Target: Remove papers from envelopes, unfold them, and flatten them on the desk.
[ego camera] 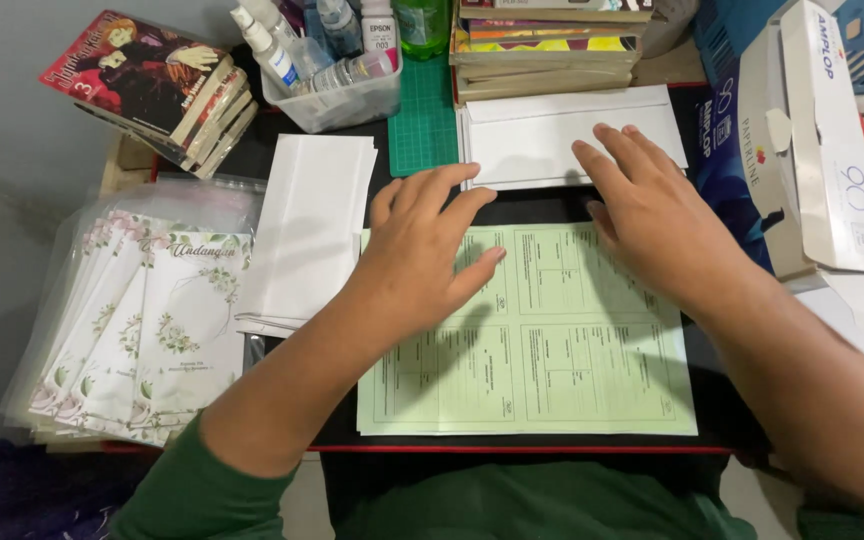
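A stack of pale green printed sheets (552, 370) lies on the dark desk (542, 205) in front of me. My left hand (422, 250) rests flat on the stack's upper left part, fingers spread, holding nothing. My right hand (642, 205) lies palm down across the stack's upper right edge. Its fingertips touch a white envelope (532, 140) that lies just beyond the green sheets.
A pile of white envelopes (307, 230) sits left of the green stack. Floral cards in clear sleeves (142, 320) fan out at far left. Books (152, 85), a tub of bottles (337, 75), stacked books (547, 50) and a blue-white paper box (802, 140) line the back and right.
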